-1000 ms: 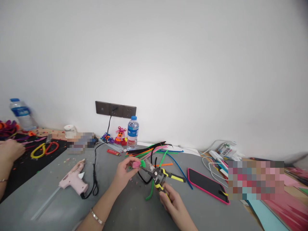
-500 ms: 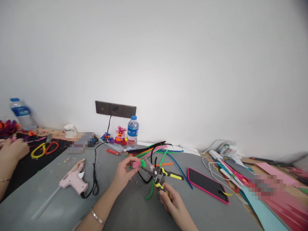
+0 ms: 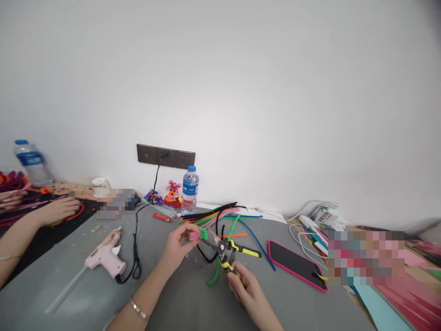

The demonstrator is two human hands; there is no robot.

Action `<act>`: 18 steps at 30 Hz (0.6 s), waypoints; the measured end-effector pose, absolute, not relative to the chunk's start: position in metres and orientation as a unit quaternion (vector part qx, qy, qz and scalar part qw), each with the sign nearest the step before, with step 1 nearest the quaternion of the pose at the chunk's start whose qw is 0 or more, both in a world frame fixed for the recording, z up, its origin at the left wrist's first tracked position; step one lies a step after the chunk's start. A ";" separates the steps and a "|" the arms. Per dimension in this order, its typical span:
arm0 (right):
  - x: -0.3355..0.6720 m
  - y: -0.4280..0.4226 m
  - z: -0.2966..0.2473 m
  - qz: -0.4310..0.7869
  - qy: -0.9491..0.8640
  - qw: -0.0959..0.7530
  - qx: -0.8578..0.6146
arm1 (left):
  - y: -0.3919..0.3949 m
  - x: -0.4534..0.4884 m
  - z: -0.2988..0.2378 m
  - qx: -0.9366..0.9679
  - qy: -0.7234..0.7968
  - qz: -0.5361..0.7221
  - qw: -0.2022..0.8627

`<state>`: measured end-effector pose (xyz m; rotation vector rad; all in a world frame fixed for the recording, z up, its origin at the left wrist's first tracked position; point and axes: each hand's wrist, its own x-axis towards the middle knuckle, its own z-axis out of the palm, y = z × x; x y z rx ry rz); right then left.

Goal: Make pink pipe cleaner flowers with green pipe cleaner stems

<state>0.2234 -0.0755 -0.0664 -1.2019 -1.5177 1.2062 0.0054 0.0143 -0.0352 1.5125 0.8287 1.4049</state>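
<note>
My left hand [image 3: 177,248] pinches a small pink and green pipe-cleaner piece [image 3: 199,235] just above the grey table [image 3: 172,303]. My right hand [image 3: 246,289] grips the lower handle of yellow and black pliers [image 3: 229,253]. The pliers' handles are spread apart, and their jaws point at the piece, close to its right side. A green pipe cleaner [image 3: 216,272] and a black one curl on the table under the tool.
A pile of coloured pipe cleaners [image 3: 220,214] and a water bottle [image 3: 189,191] lie behind my hands. A pink glue gun [image 3: 105,256] with a black cord lies left, a pink-cased phone [image 3: 296,264] right. Another person's hand [image 3: 60,209] rests on scissors at far left.
The other person's hand at far left has reached right onto the yellow and red scissors. My own hands and the pliers have hardly moved.
</note>
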 end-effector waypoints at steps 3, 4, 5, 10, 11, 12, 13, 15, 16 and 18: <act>0.224 -0.076 -0.067 0.483 -0.606 0.415 -0.476 | 0.015 0.005 -0.036 0.604 0.328 0.570 0.450; 0.224 -0.076 -0.067 0.484 -0.605 0.416 -0.476 | 0.015 0.005 -0.036 0.601 0.328 0.568 0.456; 0.224 -0.076 -0.066 0.485 -0.603 0.418 -0.476 | 0.015 0.005 -0.036 0.597 0.329 0.567 0.463; 0.223 -0.076 -0.065 0.483 -0.605 0.408 -0.484 | 0.014 0.005 -0.034 0.583 0.330 0.559 0.488; 0.223 -0.076 -0.065 0.483 -0.605 0.407 -0.485 | 0.014 0.005 -0.034 0.583 0.328 0.560 0.489; 0.223 -0.076 -0.066 0.483 -0.604 0.408 -0.486 | 0.014 0.005 -0.034 0.582 0.325 0.562 0.489; 0.223 -0.075 -0.066 0.483 -0.602 0.410 -0.486 | 0.014 0.005 -0.034 0.582 0.323 0.564 0.489; 0.223 -0.076 -0.066 0.482 -0.602 0.414 -0.484 | 0.015 0.005 -0.034 0.583 0.321 0.566 0.487; 0.223 -0.076 -0.066 0.480 -0.603 0.416 -0.483 | 0.015 0.005 -0.035 0.584 0.321 0.565 0.486; 0.223 -0.076 -0.066 0.476 -0.604 0.419 -0.483 | 0.015 0.005 -0.035 0.588 0.322 0.562 0.485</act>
